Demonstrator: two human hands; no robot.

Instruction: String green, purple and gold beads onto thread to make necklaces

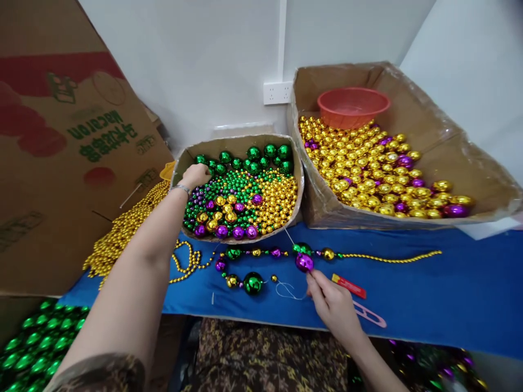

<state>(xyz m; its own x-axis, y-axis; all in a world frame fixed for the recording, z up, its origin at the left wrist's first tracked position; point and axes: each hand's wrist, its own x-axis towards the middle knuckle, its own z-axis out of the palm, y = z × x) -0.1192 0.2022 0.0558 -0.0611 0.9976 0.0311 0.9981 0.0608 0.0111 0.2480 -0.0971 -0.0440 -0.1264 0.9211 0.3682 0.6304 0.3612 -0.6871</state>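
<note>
My left hand (196, 175) reaches into the left side of a small cardboard box (300, 190), over purple and green beads (235, 185). Its fingers are curled down, and whatever they hold is hidden. A shiny purple bead (304, 262) is pinched in my right hand (333, 302) above the table. A thin pale thread or needle sticks up beyond this bead, and loose clear thread (286, 289) loops beside the hand. Behind it a bead strand lies on the blue cloth, with a large green bead (253, 283) at one end and a gold bead chain (392, 258) at the other.
A larger box (408, 228) of gold and purple beads, with a red basin (353, 106) inside, stands right. Gold bead strands (131, 218) heap beside a tall carton (61, 136). A red-and-yellow cutter (349, 286) and pink-handled tool (370, 314) lie by my right hand.
</note>
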